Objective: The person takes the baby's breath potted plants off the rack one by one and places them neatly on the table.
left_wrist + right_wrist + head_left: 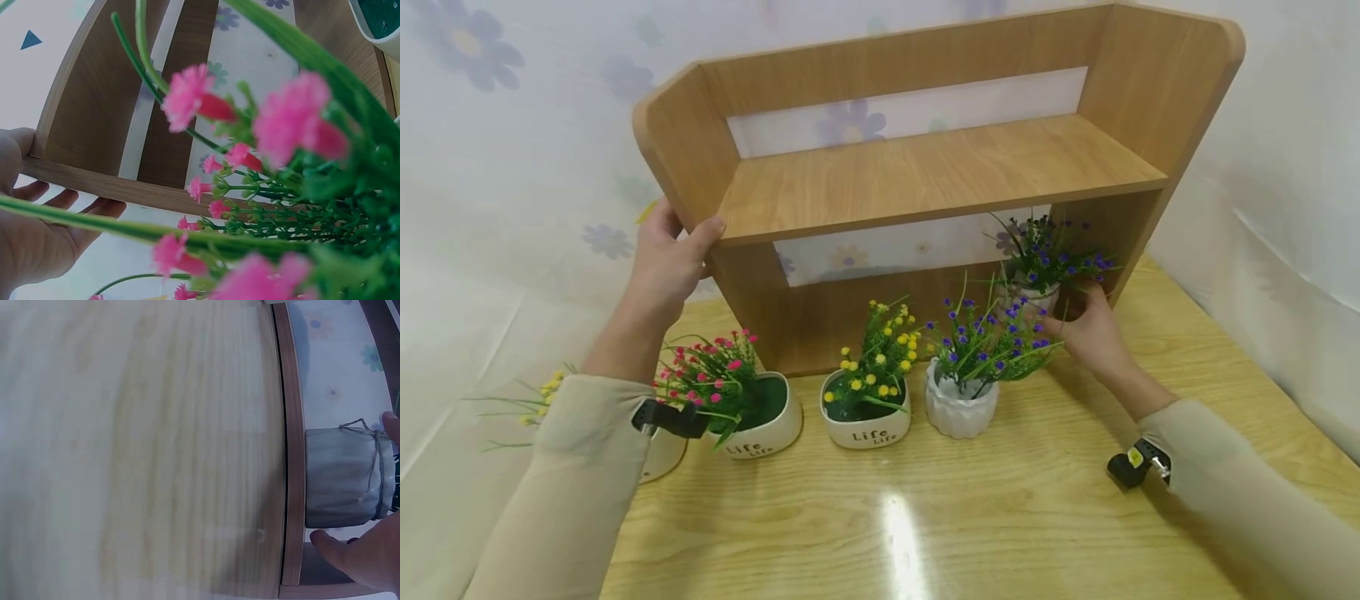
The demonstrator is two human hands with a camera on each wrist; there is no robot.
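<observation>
A two-tier wooden shelf (947, 171) stands on the table. My left hand (662, 262) grips its left side panel, thumb at the front edge of the middle board; the left wrist view shows the other fingers behind the panel. At the right end of the lower compartment, my right hand (1093, 337) holds a whitish flowerpot (344, 478) with purple flowers (1048, 250). Twine circles this pot, and its base meets the bottom board in the right wrist view. In front of it stands a white fluted pot (962, 408) with purple flowers, partly hiding the held pot.
Before the shelf stand a white pot with yellow flowers (868, 429) and one with pink flowers (760, 437). Another white pot (662, 457) is partly behind my left sleeve. The wooden table (820, 533) reaches toward me; a flowered cloth (550, 167) hangs behind.
</observation>
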